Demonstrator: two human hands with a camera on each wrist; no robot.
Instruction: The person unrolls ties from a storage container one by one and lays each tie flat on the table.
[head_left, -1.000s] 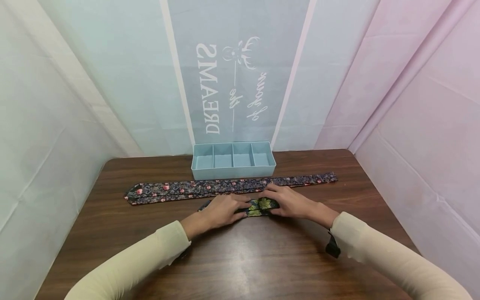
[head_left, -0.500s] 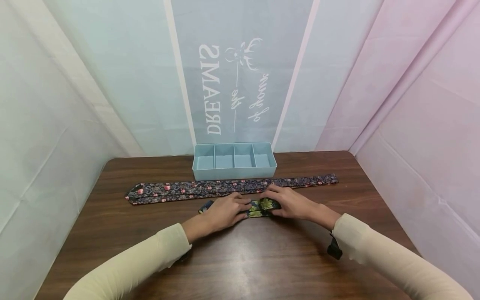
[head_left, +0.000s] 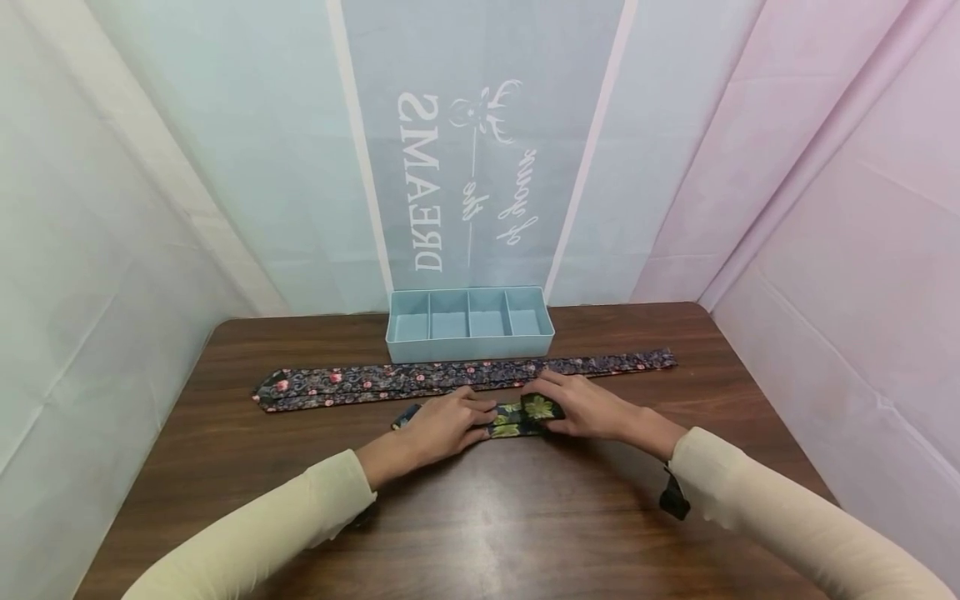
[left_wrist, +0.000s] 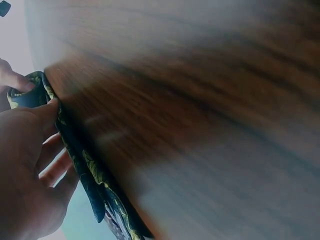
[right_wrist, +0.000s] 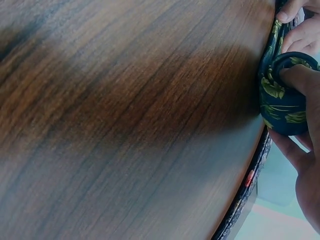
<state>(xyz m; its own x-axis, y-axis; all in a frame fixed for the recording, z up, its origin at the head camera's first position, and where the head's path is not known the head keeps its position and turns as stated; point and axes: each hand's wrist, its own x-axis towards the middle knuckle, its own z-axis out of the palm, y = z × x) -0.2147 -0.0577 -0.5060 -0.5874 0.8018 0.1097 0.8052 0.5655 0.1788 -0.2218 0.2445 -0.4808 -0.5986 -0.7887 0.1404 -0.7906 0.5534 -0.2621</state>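
A dark necktie with yellow-green flowers [head_left: 506, 430] lies partly rolled on the table, between both hands. My right hand [head_left: 583, 407] grips its rolled end [right_wrist: 284, 111]; in the right wrist view the thumb sits in the middle of the coil and fingers wrap its outer side. My left hand [head_left: 446, 423] rests over the flat, unrolled stretch [left_wrist: 90, 167], thumb along the near edge and fingers toward the far edge. The tail of this tie [head_left: 406, 416] shows past the left hand. Part of the flat stretch is hidden beneath that hand.
Behind the hands, a second necktie, dark with pink flowers [head_left: 337, 385], stretches across the brown table [head_left: 480, 525]. A light blue box with several compartments [head_left: 471, 347] stands at the table's back edge, against a printed cloth backdrop [head_left: 480, 192].
The left hand and the tie's tail have shifted slightly left, while the roll in the right hand sits a touch farther right. More of the flat flowered stretch shows between the hands.
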